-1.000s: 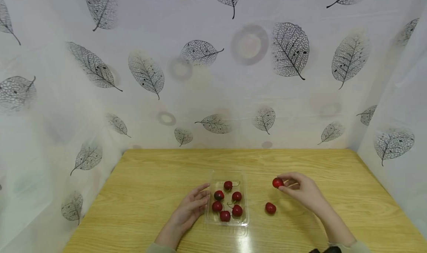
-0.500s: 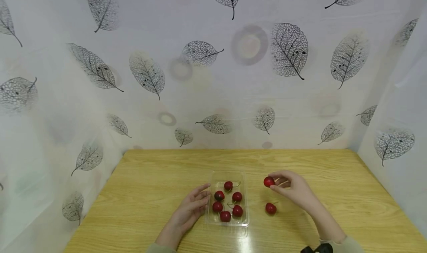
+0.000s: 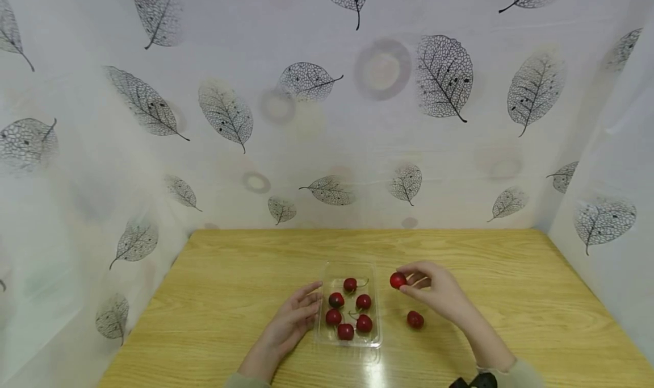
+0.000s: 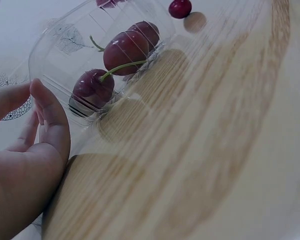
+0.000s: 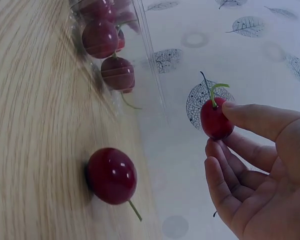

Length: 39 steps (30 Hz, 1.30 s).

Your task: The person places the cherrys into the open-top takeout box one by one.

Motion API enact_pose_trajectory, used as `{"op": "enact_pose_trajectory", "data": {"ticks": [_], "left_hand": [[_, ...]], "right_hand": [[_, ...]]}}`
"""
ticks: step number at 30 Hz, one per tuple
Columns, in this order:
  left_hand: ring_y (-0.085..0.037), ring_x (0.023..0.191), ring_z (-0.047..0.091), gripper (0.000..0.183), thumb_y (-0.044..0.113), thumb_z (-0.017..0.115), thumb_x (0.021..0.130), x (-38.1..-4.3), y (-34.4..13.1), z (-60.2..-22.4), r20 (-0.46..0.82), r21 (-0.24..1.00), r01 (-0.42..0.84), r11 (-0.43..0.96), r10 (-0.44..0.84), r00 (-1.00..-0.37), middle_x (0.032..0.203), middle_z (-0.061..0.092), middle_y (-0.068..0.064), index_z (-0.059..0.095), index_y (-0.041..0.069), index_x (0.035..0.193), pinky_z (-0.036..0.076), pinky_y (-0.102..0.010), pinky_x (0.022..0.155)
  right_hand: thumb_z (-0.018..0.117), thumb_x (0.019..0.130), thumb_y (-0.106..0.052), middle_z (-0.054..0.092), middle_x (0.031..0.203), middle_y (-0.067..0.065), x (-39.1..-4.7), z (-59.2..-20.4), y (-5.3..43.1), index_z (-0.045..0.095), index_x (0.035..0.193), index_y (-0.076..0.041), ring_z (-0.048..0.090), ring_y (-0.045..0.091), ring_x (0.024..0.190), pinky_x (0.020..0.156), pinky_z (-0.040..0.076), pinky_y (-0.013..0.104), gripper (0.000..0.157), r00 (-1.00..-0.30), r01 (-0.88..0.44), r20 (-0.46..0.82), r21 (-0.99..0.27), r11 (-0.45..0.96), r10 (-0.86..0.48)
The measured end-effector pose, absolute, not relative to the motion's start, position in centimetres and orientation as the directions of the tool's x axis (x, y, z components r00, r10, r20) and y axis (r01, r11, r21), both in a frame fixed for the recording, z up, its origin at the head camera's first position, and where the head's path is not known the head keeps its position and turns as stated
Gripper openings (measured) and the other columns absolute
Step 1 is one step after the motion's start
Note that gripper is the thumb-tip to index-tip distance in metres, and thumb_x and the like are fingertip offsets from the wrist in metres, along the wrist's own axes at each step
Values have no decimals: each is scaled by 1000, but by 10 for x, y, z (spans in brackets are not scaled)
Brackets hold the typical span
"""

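Between thumb and fingertips my right hand [image 3: 434,288] pinches a red cherry [image 3: 398,280], held up off the table; the right wrist view shows its short green stem [image 5: 213,95]. Slightly to the right of the clear plastic box [image 3: 379,334], that cherry hangs in the air. Several dark red cherries [image 3: 346,332], some with green stems, lie spread inside the box. Another loose cherry [image 3: 415,320] rests on the table below my right hand. My left hand [image 3: 288,322] lies along the box's left side, its relaxed fingertips [image 4: 37,87] right at the wall.
A wooden table [image 3: 225,274] carries everything. Behind and at both sides hang pale sheets [image 3: 337,126] printed with leaf skeletons. A dark strap-like thing [image 3: 482,380] sits at my right sleeve.
My right hand has moved left toward the box, carrying the pinched cherry. The left hand, the box and the loose cherry on the table stay in place.
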State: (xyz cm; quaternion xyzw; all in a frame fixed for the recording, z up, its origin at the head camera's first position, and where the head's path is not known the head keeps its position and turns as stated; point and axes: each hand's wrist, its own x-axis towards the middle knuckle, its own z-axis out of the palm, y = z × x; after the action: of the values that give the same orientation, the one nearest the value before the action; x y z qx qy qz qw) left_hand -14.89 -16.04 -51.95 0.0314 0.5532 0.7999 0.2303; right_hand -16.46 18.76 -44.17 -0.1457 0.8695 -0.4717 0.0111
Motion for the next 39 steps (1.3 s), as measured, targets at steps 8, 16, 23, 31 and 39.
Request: {"op": "enact_pose_trajectory", "data": {"ticks": [8, 16, 23, 31, 39], "left_hand": [[-6, 111, 55, 56, 3, 57, 106, -151, -160, -520, -211, 899, -335, -281, 392, -895, 128, 56, 4, 40, 7, 159, 52, -19, 89], [-7, 113, 55, 57, 3, 58, 105, -151, -158, -519, -236, 897, -352, -267, 384, -893, 129, 56, 4, 40, 7, 160, 51, -21, 90], [-9, 115, 53, 59, 5, 58, 106, -150, -158, -518, -238, 901, -351, -256, 384, -892, 132, 54, 3, 38, 5, 161, 51, -21, 90], [-8, 115, 53, 59, 5, 58, 106, -150, -157, -519, -239, 902, -350, -252, 384, -892, 135, 54, 2, 36, 5, 161, 50, -21, 91], [-8, 115, 53, 58, 4, 57, 106, -150, -158, -520, -236, 902, -349, -255, 387, -891, 134, 54, 3, 37, 6, 161, 50, -21, 91]], "right_hand": [[82, 90, -8, 75, 109, 14, -163, -439, 176, 73, 122, 3, 68, 6, 89, 82, 62, 25, 34, -950, -257, 127, -833, 489, -284], [83, 90, -8, 75, 109, 13, -163, -441, 169, 74, 120, 2, 68, 6, 90, 82, 61, 23, 33, -935, -300, 160, -835, 462, -318], [82, 91, -10, 76, 109, 12, -163, -443, 163, 74, 120, 1, 68, 5, 90, 82, 61, 24, 32, -915, -340, 177, -822, 457, -362], [82, 91, -11, 74, 109, 11, -161, -446, 154, 74, 119, 0, 69, 8, 91, 81, 62, 25, 31, -898, -375, 191, -803, 463, -395], [82, 90, -10, 76, 111, 11, -161, -450, 147, 74, 120, -2, 69, 9, 92, 82, 62, 26, 32, -886, -382, 183, -807, 449, -425]]}}
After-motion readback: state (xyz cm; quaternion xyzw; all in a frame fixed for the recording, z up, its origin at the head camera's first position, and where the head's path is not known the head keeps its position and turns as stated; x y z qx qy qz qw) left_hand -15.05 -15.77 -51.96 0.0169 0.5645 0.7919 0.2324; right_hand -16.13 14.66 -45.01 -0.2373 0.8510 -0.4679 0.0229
